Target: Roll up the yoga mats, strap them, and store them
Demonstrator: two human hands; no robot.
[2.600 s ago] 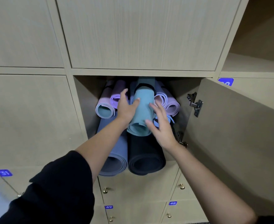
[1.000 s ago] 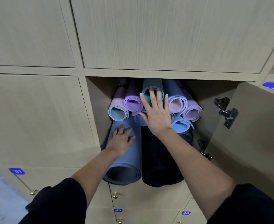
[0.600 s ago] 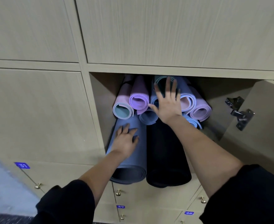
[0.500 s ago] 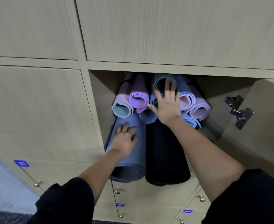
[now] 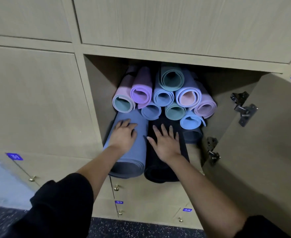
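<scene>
Right hand (image 5: 167, 145) has dropped from the upper rolls onto the black mat (image 5: 158, 172), fingers spread flat. Left hand (image 5: 124, 136) lies flat on the blue mat (image 5: 134, 162). Both mats jut out of the cubby (image 5: 100, 93). This looks like the storing step; next, push both further in.

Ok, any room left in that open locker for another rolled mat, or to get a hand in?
Bare room: upper left, between the locker's left wall and the pink-and-teal roll; also right, between the pink roll and the right wall. The middle stack is packed tight.
</scene>
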